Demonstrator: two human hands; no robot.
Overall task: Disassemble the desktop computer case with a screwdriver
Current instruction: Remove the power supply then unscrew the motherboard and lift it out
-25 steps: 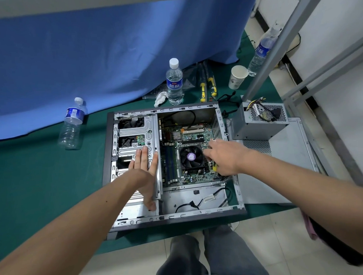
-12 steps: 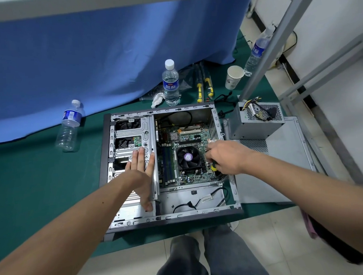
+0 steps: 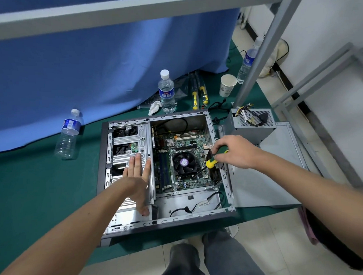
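We see the case (image 3: 165, 171) lying open on the counter (image 3: 33, 185); left hand (image 3: 136, 176) flat on the drive cage, right hand (image 3: 233, 151) gripping the screwdriver (image 3: 215, 159) over the motherboard (fragile; hold rigid, probably heavy case by its frame)

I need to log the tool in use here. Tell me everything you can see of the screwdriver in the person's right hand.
The screwdriver has a chunky green and yellow handle that looks like plastic or rubber. The right hand grips its upper part, so only the lower handle shows. It slants down and left into the open computer case, near the case's right wall, beside the black CPU fan. A thin dark shaft seems to run on toward the motherboard; its tip cannot be made out.
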